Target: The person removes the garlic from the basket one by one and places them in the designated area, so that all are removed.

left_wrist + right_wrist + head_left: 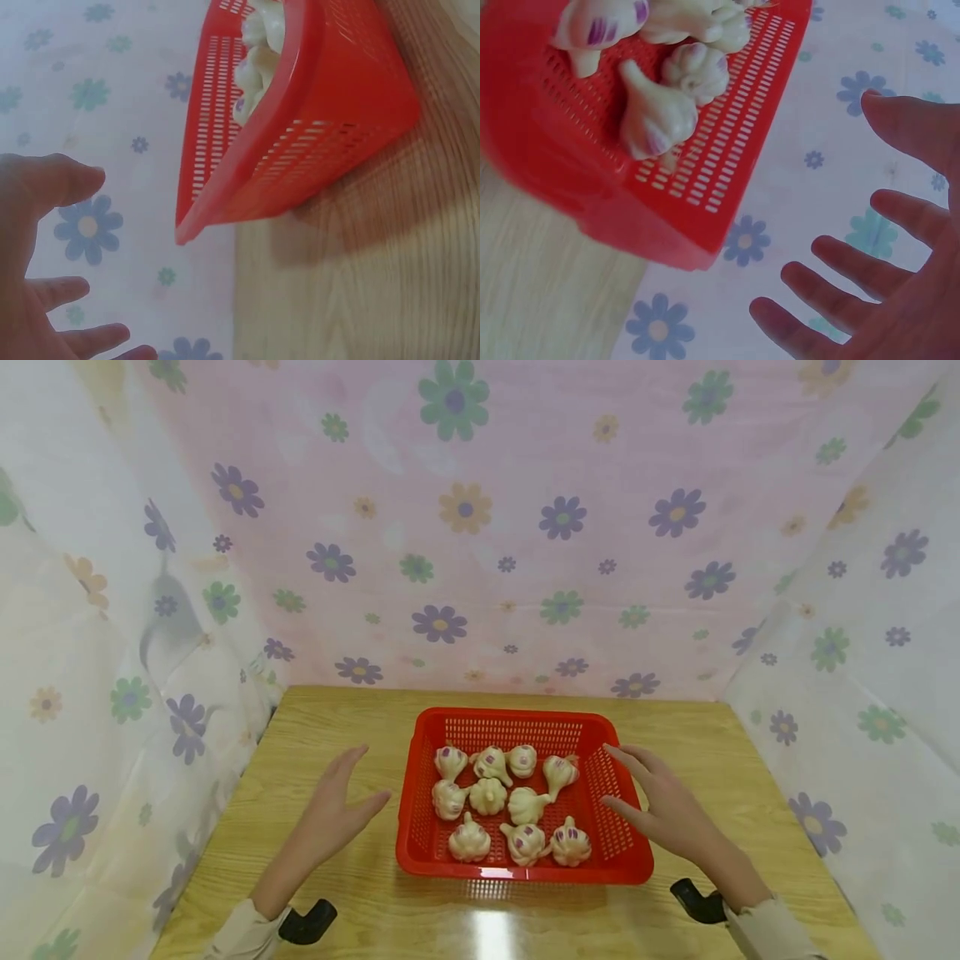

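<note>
Left hand (pixel 330 821) spread wide, beside but not touching the basket (pixel 570 875) of garlic (pixel 487 797); right hand (pixel 670 808) likewise spread, near its opposite end.

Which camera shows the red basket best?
The head view: the red basket fits fully in frame, garlic inside, slightly hidden by the right hand. The left wrist view shows one end, cut off at the top; the right wrist view, a corner, cropped above and left.
</note>
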Action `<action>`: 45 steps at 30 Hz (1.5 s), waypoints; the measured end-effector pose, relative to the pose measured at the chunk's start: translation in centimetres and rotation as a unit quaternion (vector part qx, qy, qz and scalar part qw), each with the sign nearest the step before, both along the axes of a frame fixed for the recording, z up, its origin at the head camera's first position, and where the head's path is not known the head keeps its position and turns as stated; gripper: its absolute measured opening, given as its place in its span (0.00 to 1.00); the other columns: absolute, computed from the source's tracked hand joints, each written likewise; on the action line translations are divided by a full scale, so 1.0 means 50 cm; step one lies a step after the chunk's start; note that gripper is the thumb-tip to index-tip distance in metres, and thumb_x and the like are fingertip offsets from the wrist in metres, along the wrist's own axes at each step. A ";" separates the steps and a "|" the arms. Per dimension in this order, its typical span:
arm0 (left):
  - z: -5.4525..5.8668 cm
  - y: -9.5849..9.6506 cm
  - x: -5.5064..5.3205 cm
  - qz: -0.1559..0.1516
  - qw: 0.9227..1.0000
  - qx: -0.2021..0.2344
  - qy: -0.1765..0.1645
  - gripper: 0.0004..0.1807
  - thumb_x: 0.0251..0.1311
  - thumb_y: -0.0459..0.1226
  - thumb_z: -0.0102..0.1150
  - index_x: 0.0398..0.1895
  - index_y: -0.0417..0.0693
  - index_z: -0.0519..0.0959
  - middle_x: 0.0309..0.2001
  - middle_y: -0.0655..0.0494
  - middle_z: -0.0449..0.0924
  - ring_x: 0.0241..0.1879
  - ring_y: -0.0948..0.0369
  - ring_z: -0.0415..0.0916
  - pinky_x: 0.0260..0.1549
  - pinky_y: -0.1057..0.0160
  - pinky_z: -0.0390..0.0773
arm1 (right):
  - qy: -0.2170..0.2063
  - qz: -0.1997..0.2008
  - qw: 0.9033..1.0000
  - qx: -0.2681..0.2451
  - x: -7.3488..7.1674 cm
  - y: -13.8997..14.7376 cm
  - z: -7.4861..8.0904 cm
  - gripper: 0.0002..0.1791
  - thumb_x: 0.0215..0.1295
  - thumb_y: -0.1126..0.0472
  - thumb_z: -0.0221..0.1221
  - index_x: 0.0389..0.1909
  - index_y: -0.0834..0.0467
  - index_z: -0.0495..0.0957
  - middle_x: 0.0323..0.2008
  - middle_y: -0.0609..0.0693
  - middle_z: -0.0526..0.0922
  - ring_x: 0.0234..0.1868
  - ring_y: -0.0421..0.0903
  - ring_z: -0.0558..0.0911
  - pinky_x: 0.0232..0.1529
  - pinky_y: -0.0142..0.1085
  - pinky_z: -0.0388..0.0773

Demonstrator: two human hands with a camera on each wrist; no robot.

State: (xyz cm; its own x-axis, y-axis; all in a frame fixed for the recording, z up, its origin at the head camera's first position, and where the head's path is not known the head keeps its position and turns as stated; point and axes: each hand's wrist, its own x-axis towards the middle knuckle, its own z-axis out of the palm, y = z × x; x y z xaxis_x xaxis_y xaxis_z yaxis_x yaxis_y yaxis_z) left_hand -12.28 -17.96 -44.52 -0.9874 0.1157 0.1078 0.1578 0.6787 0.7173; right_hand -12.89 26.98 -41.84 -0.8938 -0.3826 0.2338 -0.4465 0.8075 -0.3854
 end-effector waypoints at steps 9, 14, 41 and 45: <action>-0.020 0.032 -0.024 -0.010 0.996 0.065 -0.057 0.38 0.58 0.43 0.64 0.69 0.46 0.59 0.66 0.42 0.60 0.60 0.43 0.64 0.48 0.43 0.73 | -0.048 0.026 0.998 -0.034 -0.024 -0.042 0.007 0.34 0.61 0.47 0.62 0.66 0.53 0.65 0.60 0.61 0.68 0.56 0.63 0.71 0.49 0.62 0.70; -0.029 0.053 -0.037 -0.003 0.993 0.089 -0.077 0.36 0.56 0.42 0.66 0.67 0.46 0.63 0.61 0.44 0.66 0.54 0.46 0.70 0.41 0.51 0.79 | -0.067 0.040 0.996 -0.040 -0.042 -0.062 0.003 0.32 0.61 0.46 0.61 0.64 0.55 0.67 0.59 0.59 0.70 0.55 0.61 0.73 0.50 0.61 0.70; -0.081 0.089 -0.079 0.095 0.918 0.341 -0.177 0.31 0.49 0.24 0.63 0.60 0.46 0.73 0.45 0.44 0.71 0.32 0.56 0.76 0.24 0.59 0.80 | -0.330 0.091 0.937 -0.075 -0.154 -0.160 -0.068 0.25 0.61 0.52 0.62 0.54 0.61 0.72 0.47 0.59 0.77 0.44 0.53 0.77 0.40 0.44 0.77; -0.087 0.089 -0.081 0.103 0.912 0.351 -0.186 0.31 0.48 0.25 0.63 0.59 0.48 0.73 0.45 0.45 0.72 0.32 0.55 0.77 0.25 0.58 0.80 | -0.388 0.063 0.918 -0.058 -0.171 -0.175 -0.087 0.25 0.62 0.52 0.62 0.55 0.62 0.72 0.49 0.59 0.76 0.42 0.49 0.77 0.37 0.46 0.78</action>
